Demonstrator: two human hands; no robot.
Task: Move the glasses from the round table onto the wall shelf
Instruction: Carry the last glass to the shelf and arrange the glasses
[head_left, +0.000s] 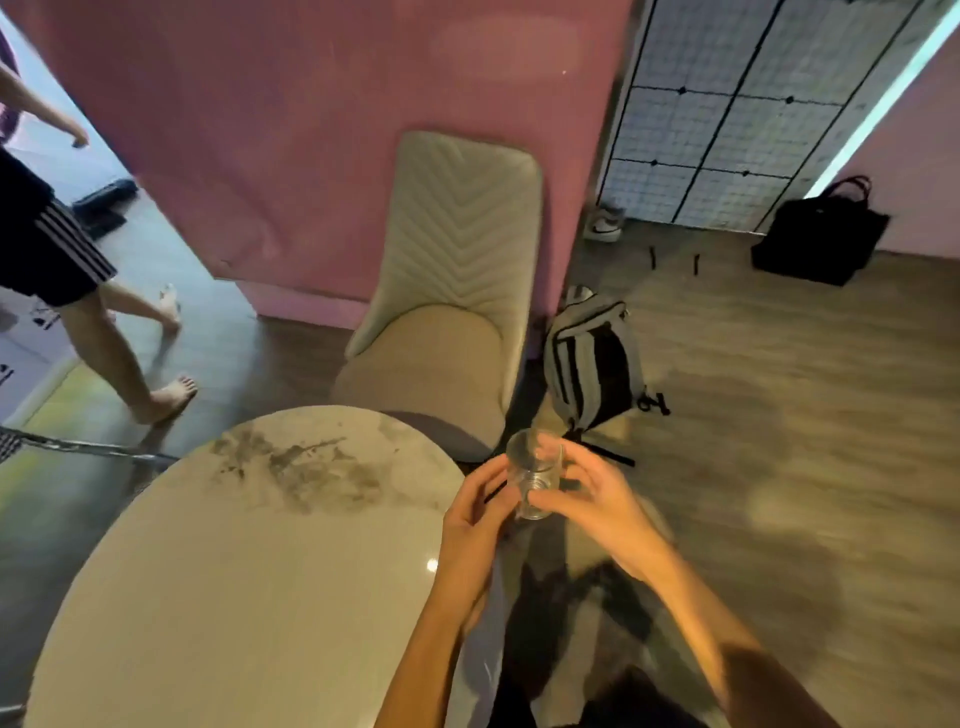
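A clear drinking glass (534, 475) is held upright in the air just past the right edge of the round marble table (249, 561). My right hand (597, 504) wraps its right side with thumb and fingers. Against the glass's left side rests my left hand (475, 512), fingers curled around it. No other glasses show on the tabletop. The wall shelf is not in view.
A beige padded chair (447, 312) stands behind the table against a pink wall. A grey backpack (592, 364) lies on the wooden floor to its right, a black tote bag (821, 234) farther right. A barefoot person (78, 291) walks at the left.
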